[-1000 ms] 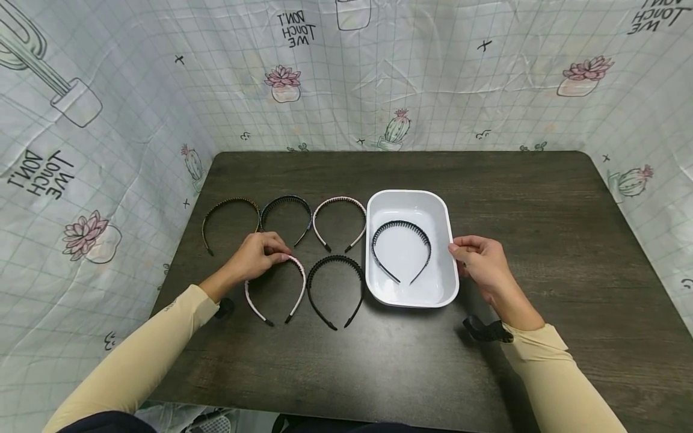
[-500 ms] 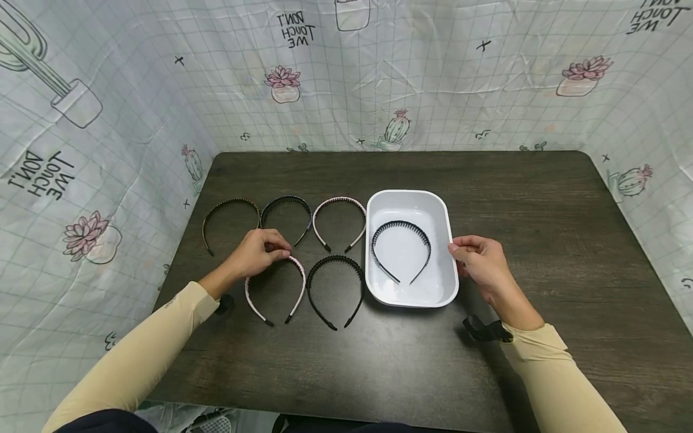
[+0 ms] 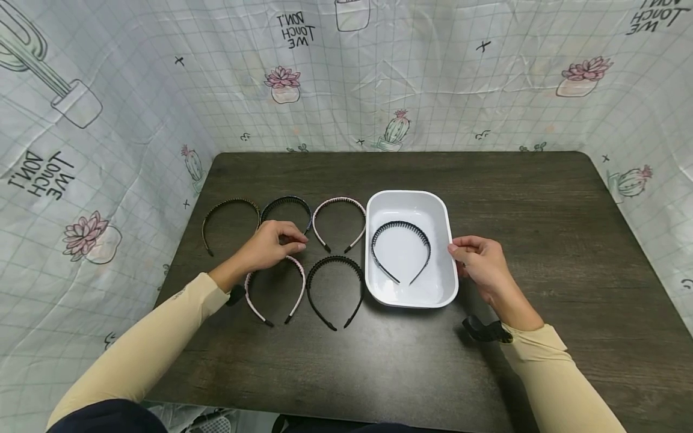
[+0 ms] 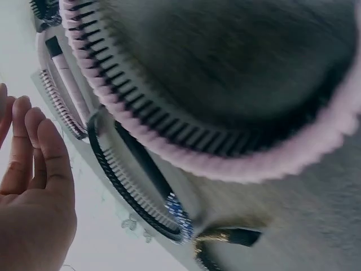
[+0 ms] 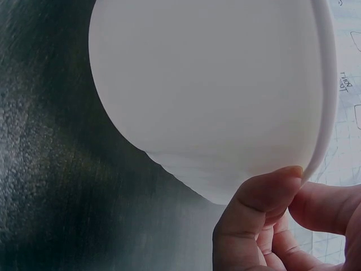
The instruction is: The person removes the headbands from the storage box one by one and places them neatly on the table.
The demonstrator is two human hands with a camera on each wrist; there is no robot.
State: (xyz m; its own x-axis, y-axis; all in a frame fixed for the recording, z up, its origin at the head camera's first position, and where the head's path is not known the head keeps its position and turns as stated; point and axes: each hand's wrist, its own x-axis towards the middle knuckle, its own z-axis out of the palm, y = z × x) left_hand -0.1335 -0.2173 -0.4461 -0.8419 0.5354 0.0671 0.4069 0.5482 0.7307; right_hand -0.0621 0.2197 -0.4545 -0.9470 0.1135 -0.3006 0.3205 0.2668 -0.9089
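Observation:
My left hand hovers over the top of a pink toothed headband, its fingers bent loosely with nothing between them. On the right, the thumb and fingers of my right hand pinch the rim of a white plastic tray. Inside that tray lies a black toothed headband. Another black headband rests between the pink one and the tray. Behind them a pale pink headband, a dark headband with blue glitter and a gold-brown headband form a row.
All of this sits on a dark wooden table. Patterned white cloth hangs behind the table and along both sides.
My left hand has left the top of the pink headband and moved right and away from me. The right hand, the tray and the headbands have stayed put.

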